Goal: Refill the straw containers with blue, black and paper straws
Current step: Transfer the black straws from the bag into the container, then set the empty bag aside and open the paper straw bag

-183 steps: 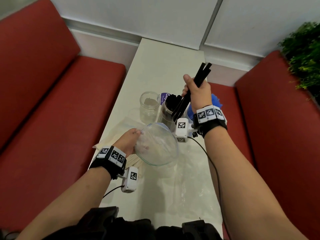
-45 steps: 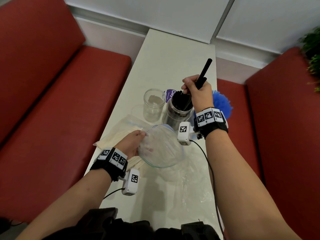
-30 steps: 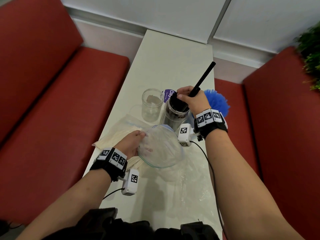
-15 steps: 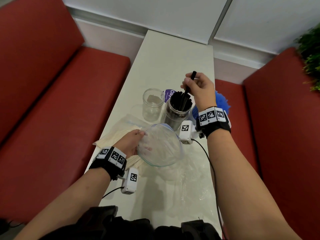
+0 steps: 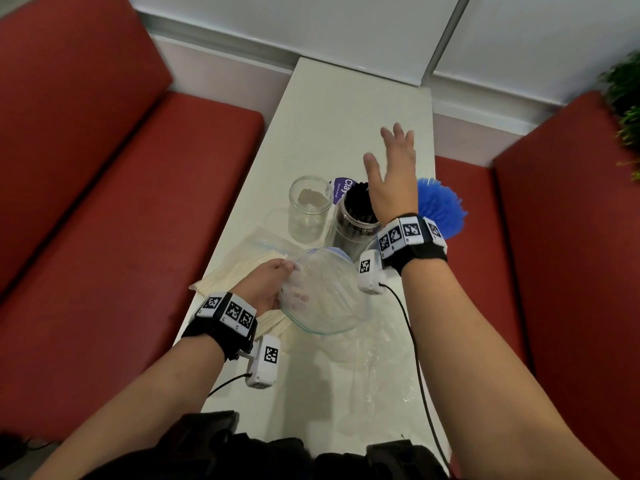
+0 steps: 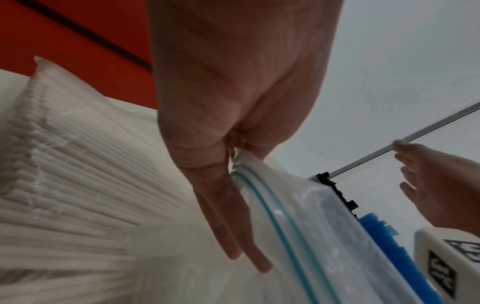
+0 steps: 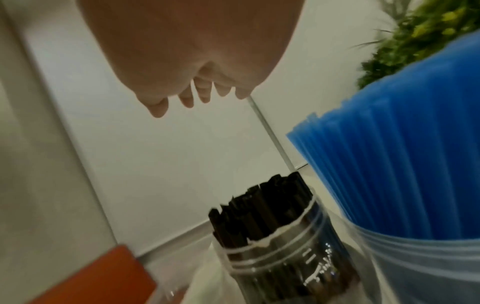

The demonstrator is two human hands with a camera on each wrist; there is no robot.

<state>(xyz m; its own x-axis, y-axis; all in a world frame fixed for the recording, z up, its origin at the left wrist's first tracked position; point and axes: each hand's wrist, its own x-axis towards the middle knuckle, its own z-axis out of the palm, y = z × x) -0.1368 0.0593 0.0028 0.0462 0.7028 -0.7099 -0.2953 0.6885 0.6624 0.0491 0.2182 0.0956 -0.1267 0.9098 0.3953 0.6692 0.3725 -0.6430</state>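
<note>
A clear jar (image 5: 351, 226) (image 7: 283, 265) packed with black straws (image 7: 262, 207) stands mid-table. Right of it is a container of blue straws (image 5: 440, 206) (image 7: 405, 170). An empty glass jar (image 5: 309, 209) stands to the left. My right hand (image 5: 393, 168) (image 7: 197, 96) hovers above the black straw jar with fingers spread, holding nothing. My left hand (image 5: 266, 285) (image 6: 233, 164) pinches the rim of an open clear zip bag (image 5: 322, 292) (image 6: 298, 226). A bagged bundle of white paper straws (image 5: 239, 271) (image 6: 64, 185) lies under that hand.
The narrow white table (image 5: 346, 109) runs toward a white wall. Red bench seats (image 5: 121, 220) flank it on both sides. A purple round label (image 5: 343, 190) lies behind the jars. Crumpled clear plastic (image 5: 374, 362) lies on the near table. A green plant (image 5: 627, 98) is far right.
My right hand slid the last black straw into the jar, let go and rose with fingers spread. The left hand kept holding the bag.
</note>
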